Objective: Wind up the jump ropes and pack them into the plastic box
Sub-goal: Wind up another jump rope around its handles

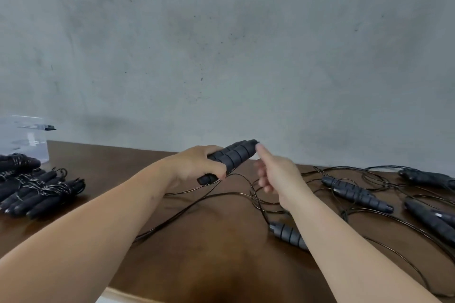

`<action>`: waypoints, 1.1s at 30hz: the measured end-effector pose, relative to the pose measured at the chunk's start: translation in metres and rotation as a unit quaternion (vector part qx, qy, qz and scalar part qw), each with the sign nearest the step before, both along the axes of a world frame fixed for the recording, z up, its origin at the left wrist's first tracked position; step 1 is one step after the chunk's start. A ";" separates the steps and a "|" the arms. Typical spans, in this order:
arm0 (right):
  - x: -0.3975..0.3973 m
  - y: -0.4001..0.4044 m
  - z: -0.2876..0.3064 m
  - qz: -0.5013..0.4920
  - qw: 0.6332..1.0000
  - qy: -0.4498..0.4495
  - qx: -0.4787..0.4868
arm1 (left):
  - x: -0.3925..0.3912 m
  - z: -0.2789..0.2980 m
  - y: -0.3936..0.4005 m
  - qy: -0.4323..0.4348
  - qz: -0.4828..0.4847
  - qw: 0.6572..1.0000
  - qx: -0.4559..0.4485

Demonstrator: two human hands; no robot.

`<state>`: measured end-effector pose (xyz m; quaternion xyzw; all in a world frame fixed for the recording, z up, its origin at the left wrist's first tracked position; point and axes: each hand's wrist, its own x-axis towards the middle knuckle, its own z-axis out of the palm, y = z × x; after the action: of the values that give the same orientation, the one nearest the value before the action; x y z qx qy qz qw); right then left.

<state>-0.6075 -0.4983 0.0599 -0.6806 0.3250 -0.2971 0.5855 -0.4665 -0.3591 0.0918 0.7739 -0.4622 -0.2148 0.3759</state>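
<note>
Holding two handles [232, 156] side by side, the left hand [199, 163] is clamped around them above the table [209, 265], long axis pointing up-right. Their cord [187, 204] hangs below toward the nearer right hand [277, 174], whose loosely curled fingers hold nothing. Far left stands the plastic box [24, 140].

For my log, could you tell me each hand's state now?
Left hand: grips the paired handles.
Right hand: holds nothing, forefinger at the handles' tip.

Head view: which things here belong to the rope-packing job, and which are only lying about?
Belong to the job:
- pair of handles held in the left hand
- right hand
- wound ropes
- loose ropes
- plastic box

Lying about:
- nothing but the brown table and grey wall
</note>
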 end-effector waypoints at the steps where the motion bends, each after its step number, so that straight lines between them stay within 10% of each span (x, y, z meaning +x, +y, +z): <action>1: 0.002 -0.006 0.002 -0.040 0.999 -0.020 -0.025 | 0.002 0.002 0.001 0.019 -0.009 1.000 -0.007; 16: 0.095 0.018 0.014 0.066 0.952 -0.241 0.175 | 0.049 0.034 -0.002 0.245 -0.089 0.947 -0.186; 24: 0.139 0.063 0.012 0.146 0.985 -0.057 0.066 | 0.098 0.033 0.006 0.287 -0.089 0.939 -0.168; 33: 0.144 0.086 0.012 0.195 0.956 0.167 -0.141 | 0.158 0.015 0.018 0.102 -0.070 0.989 -0.079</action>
<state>-0.4638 -0.4127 0.0716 -0.8463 0.2339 -0.1016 0.4677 -0.3081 -0.3410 0.1066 0.6816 -0.4902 -0.2813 0.4648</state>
